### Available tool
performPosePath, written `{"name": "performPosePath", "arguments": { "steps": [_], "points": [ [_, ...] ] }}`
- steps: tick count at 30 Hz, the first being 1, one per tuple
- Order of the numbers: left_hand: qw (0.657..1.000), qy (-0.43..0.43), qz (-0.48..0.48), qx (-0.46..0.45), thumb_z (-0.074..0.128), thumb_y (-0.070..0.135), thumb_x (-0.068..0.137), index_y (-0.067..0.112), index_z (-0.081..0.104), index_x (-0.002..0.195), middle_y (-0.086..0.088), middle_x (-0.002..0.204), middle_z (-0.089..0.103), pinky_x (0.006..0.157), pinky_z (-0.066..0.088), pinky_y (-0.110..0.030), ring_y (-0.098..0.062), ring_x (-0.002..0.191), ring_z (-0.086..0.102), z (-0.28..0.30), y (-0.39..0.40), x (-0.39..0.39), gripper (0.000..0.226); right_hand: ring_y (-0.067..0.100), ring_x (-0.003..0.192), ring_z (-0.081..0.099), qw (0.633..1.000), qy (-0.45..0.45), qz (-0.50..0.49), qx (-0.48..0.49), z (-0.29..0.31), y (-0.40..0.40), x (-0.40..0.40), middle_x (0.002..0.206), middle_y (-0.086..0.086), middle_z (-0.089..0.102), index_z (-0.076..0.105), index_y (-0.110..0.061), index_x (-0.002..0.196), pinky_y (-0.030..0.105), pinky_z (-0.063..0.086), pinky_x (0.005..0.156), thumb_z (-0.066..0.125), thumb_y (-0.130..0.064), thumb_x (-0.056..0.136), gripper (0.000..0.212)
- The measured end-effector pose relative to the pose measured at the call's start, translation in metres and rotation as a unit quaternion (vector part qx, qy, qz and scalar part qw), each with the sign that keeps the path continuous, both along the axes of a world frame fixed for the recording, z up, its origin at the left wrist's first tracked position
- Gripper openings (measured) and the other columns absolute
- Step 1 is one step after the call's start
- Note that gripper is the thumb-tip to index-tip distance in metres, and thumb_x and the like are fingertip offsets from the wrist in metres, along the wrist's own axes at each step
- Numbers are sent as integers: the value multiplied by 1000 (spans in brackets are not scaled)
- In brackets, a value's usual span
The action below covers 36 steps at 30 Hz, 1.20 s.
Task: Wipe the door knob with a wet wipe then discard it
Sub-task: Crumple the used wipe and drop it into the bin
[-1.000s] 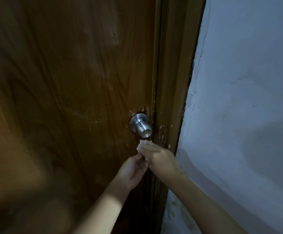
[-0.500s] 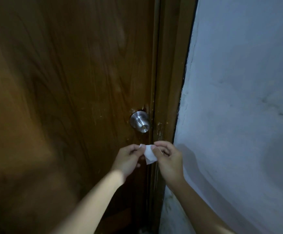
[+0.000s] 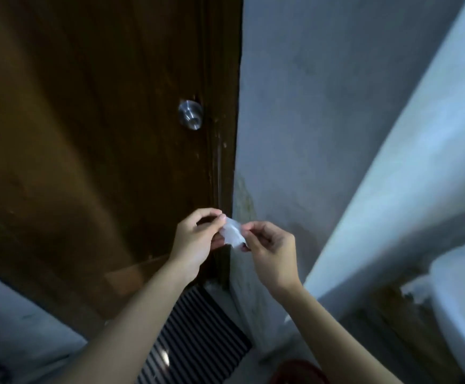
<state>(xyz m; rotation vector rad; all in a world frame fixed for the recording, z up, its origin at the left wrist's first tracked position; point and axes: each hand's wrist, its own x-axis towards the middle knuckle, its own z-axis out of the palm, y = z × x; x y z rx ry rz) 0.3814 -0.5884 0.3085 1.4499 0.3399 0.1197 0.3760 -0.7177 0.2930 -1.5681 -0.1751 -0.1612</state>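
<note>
White wet wipe (image 3: 232, 236) crumpled, well below steel door knob (image 3: 190, 115)

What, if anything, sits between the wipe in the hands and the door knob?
Nothing visible. The wet wipe, pinched between left hand and right hand, is below the door knob, with only bare door between them.

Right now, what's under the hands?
Below the left hand and right hand, which pinch the wet wipe, is a striped floor grate. The arms cover part of it.
</note>
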Motion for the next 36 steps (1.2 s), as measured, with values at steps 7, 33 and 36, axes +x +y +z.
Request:
{"name": "performPosePath", "arguments": {
  "steps": [7,33,36],
  "points": [
    [995,39,-70,-54,60,7,86,12,63,88,-15,88,68,61,56,-20,-16,72,67,-44,-53,-77,6,15,59,59,993,86,-69,-35,-34,-54,-80,67,13,68,68,-11,73,30,50,56,59,6,78,20],
    [903,287,-309,82,54,9,89,9,52,125,-4,108,59,68,47,-20,-18,101,58,-320,-202,-148,36,33,105,59,858,415,-257,-157,-343,-189,-179,112,20,65,62,-3,111,35,45,88,63,-22,83,34],
    [897,284,-324,101,54,8,89,9,52,124,-5,109,60,67,47,-18,-19,103,58,-321,-199,-146,35,31,124,46,842,470,-184,-192,-358,-200,-184,137,15,49,42,-6,134,38,38,102,54,-25,89,51]
  ]
}}
